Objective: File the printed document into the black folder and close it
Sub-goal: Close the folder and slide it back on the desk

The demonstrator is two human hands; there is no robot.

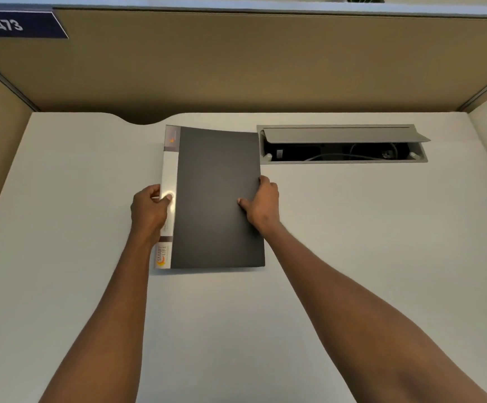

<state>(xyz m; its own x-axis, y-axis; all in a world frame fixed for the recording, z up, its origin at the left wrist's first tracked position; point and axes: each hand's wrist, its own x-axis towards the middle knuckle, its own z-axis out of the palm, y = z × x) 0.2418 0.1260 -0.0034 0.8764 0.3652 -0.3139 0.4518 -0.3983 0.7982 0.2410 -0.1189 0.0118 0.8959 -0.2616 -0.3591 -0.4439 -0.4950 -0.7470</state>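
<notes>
- One black folder (219, 199) lies closed on the white worktop (352, 257), its white labelled spine (169, 175) to the left.
- Two bare hands hold it: the left hand (149, 207) has its grip closed around the spine edge, and the right hand (261, 203) pinches the opposite edge, thumb on the cover.
- No printed document shows outside the folder.
- One cable hatch (344, 144) stands open just right of the folder.

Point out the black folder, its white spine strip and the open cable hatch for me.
black folder (219, 199): head view, middle of the dark front cover.
white spine strip (169, 170): head view, plain part above the left thumb.
cable hatch (344, 134): head view, on the raised grey lid.
</notes>
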